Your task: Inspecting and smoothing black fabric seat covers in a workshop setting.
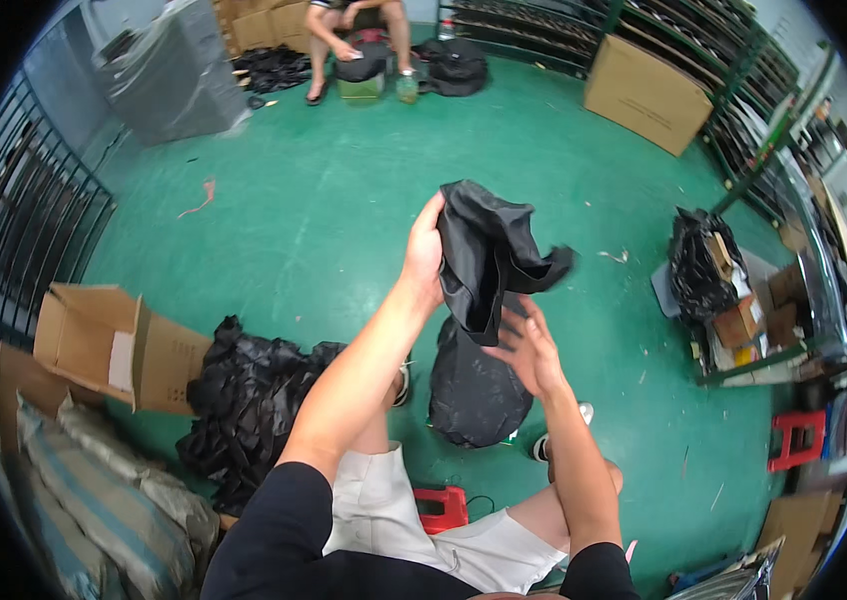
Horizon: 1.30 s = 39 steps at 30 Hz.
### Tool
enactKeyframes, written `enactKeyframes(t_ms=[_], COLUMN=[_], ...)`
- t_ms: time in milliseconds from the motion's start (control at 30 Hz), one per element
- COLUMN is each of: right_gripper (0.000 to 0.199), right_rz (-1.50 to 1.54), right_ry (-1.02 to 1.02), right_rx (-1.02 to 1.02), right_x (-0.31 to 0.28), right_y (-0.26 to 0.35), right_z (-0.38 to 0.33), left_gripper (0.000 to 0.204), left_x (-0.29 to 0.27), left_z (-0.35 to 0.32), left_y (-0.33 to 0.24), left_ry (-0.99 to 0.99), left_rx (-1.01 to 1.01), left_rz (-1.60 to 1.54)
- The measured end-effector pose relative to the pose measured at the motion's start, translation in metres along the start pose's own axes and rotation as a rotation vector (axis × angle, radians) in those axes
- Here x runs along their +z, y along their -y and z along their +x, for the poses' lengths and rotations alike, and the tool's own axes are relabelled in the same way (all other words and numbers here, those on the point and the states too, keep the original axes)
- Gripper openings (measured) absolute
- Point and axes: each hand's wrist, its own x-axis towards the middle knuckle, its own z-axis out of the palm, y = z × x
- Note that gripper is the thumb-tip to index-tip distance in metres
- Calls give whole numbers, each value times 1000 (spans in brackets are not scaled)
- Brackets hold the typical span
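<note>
While the left hand point(426, 250) lifts a black bag point(489, 255), black bags point(249, 400) crowd the floor.

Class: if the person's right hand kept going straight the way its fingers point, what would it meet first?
Probably the black fabric piece held up by the left hand: the right hand points up toward its hanging lower edge, though depth is unclear.

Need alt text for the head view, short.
A seated person's left hand lifts a crumpled black fabric piece while the open right hand reaches up under it. Beneath lie a black bag and a black fabric pile on the green floor, beside an open cardboard box.
</note>
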Motion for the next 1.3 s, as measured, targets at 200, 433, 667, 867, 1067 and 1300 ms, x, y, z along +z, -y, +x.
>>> enactKeyframes(t_ms=[200,433,667,867,1067,1300], right_gripper=[54,34,36,43,51,38], right_rz=[472,380,363,295,395,414], right_ry=[-146,-404,-359,-228,-62,-155], right_rx=[-187,-320,-391,-564,-415,-370], right_x=[-29,-58,-65,-78,-97,-92], right_y=[26,61,64,58,62,82], right_z=[17,12,2,-8,-16,-25], left_gripper=[54,47,38,42,26,25], left_x=[-39,-62,-63,-44,-51,-50], left_z=[11,30,30,23,28,33], left_y=[79,115,120,121,113,105], left_ry=[-312,-457,-443,-389,-400,-423], left_rx=[-276,-333,-285,-123,98,154], left_rz=[25,68,224,537,586,618])
